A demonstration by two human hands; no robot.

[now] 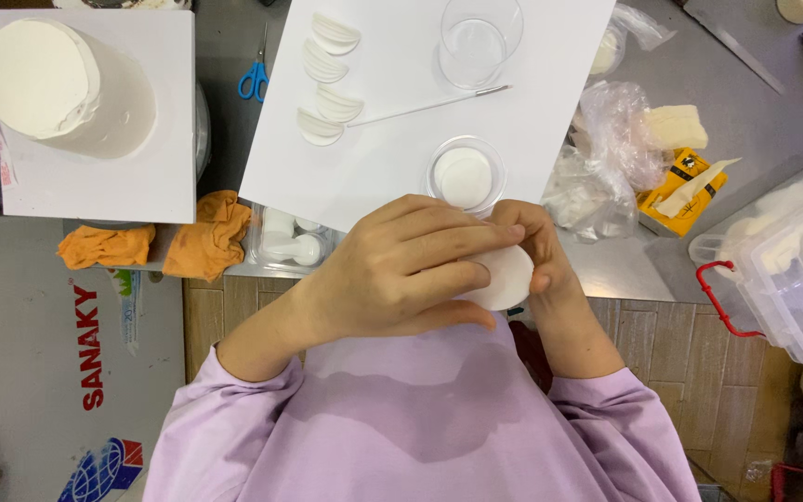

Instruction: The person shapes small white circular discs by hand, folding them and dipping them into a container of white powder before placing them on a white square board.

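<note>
White fondant disc (506, 277) held between both hands above bench edge, close to lilac-sleeved chest. Left hand (392, 274) covers most of disc, fingers curled over its top; grip pressed onto disc. Right hand (536, 251) pinches disc's right rim, thumb and fingers closed on it. Just beyond hands: clear round dish (465, 175) with white discs, on white paper sheet (392, 158). Farther on sheet: folded white petals (325, 79), thin brush (429, 105), empty clear cup (479, 42). Left: orange cloth (206, 232), blue scissors (255, 79), white cake (67, 88).

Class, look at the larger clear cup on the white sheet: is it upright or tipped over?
Upright: the clear cup shows its round open rim facing up.
</note>
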